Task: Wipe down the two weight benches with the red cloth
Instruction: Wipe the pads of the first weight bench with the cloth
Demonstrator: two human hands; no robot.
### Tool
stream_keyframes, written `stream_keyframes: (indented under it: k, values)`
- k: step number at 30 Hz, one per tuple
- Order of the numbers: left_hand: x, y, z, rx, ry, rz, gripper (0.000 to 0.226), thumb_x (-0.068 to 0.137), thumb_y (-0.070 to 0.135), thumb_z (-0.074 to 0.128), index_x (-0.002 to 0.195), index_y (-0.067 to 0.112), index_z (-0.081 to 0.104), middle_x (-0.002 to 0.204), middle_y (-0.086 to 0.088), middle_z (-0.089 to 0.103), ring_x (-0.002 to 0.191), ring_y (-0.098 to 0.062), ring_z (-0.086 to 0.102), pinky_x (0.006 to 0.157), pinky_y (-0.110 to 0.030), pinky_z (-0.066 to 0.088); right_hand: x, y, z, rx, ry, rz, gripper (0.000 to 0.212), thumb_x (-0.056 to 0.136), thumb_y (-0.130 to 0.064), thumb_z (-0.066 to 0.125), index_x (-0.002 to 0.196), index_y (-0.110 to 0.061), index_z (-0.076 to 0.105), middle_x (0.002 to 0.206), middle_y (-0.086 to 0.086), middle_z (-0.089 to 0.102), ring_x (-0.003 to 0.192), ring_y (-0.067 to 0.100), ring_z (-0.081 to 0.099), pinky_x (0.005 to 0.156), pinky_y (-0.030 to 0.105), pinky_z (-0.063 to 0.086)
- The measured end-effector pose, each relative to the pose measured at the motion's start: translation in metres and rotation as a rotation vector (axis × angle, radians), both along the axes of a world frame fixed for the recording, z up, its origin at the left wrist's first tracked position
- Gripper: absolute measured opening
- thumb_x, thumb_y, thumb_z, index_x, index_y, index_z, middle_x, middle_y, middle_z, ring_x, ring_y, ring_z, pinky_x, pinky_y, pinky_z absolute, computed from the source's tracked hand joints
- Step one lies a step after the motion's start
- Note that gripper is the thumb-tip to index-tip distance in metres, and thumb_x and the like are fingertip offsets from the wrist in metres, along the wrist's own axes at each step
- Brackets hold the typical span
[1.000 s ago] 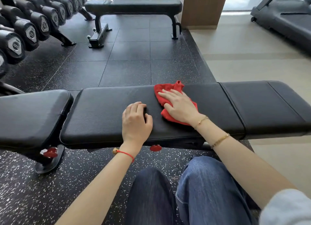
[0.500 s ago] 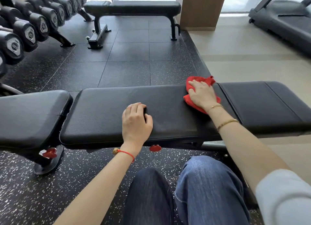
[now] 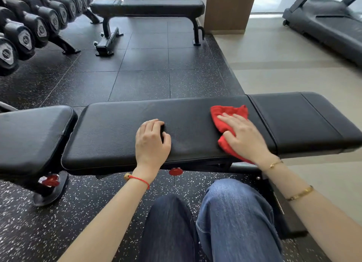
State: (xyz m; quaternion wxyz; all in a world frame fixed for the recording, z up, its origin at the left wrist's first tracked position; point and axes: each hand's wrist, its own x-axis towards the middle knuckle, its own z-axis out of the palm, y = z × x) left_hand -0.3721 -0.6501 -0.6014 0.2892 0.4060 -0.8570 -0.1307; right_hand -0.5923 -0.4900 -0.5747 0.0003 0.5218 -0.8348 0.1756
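Observation:
A long black padded weight bench (image 3: 117, 128) runs left to right in front of me. My right hand (image 3: 242, 136) lies flat on the red cloth (image 3: 227, 114) and presses it onto the right part of the middle pad, near the seam to the right pad. My left hand (image 3: 151, 142) rests on the middle pad with curled fingers and holds nothing. A second black bench (image 3: 156, 6) stands across the floor at the back.
A dumbbell rack (image 3: 29, 28) fills the upper left. A wooden pillar (image 3: 227, 7) stands behind the far bench, and a treadmill (image 3: 325, 20) is at the upper right. My knees in jeans (image 3: 231, 218) are just below the near bench.
My right hand swept the red cloth from the middle of the pad to the right, then came back toward the near edge. My left hand stayed put.

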Motion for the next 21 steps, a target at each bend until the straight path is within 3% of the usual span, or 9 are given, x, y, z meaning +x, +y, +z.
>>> stream_keyframes:
  k: [4, 7, 12, 17, 21]
  values:
    - [0.0, 0.001, 0.0, 0.003, 0.004, -0.001, 0.031, 0.09, 0.017, 0.057, 0.12, 0.01, 0.064, 0.125, -0.006, 0.063, 0.123, -0.023, 0.052, 0.109, -0.038, 0.04, -0.04, -0.014, 0.002, 0.003, 0.002, -0.185, 0.046, 0.094, -0.02, 0.05, 0.14, -0.017, 0.051, 0.15, 0.003, 0.045, 0.139, 0.026, 0.038, 0.12, 0.038, 0.02]
    - [0.0, -0.001, 0.002, 0.02, -0.008, -0.011, 0.032, 0.091, 0.017, 0.057, 0.121, 0.01, 0.063, 0.127, -0.006, 0.062, 0.124, -0.023, 0.05, 0.109, -0.037, 0.037, -0.04, -0.045, 0.005, 0.03, 0.023, -0.203, 0.047, 0.095, -0.024, 0.045, 0.141, -0.018, 0.048, 0.152, 0.001, 0.042, 0.14, 0.023, 0.036, 0.119, 0.04, 0.02]
    - [0.015, -0.011, 0.007, -0.009, -0.031, -0.023, 0.031, 0.089, 0.015, 0.06, 0.119, 0.011, 0.065, 0.126, -0.006, 0.063, 0.124, -0.024, 0.052, 0.107, -0.04, 0.039, 0.018, -0.083, 0.005, 0.078, 0.056, 0.064, 0.05, 0.095, -0.028, 0.044, 0.145, -0.026, 0.042, 0.155, -0.004, 0.036, 0.143, 0.019, 0.031, 0.119, 0.035, 0.015]
    - [0.057, -0.034, 0.007, -0.067, -0.039, 0.078, 0.029, 0.086, 0.011, 0.063, 0.114, 0.011, 0.067, 0.121, -0.006, 0.066, 0.119, -0.027, 0.055, 0.104, -0.044, 0.04, 0.058, -0.064, 0.003, 0.093, 0.016, 0.418, 0.057, 0.089, -0.031, 0.04, 0.146, -0.031, 0.04, 0.155, -0.01, 0.036, 0.146, 0.015, 0.025, 0.122, 0.035, 0.011]
    - [0.089, -0.057, 0.001, -0.094, -0.052, 0.146, 0.026, 0.086, 0.009, 0.062, 0.112, 0.01, 0.068, 0.119, -0.007, 0.067, 0.117, -0.029, 0.056, 0.102, -0.047, 0.04, 0.037, -0.081, 0.003, 0.076, -0.051, 0.333, 0.053, 0.093, -0.025, 0.044, 0.145, -0.031, 0.04, 0.155, -0.01, 0.035, 0.146, 0.015, 0.024, 0.122, 0.039, 0.013]
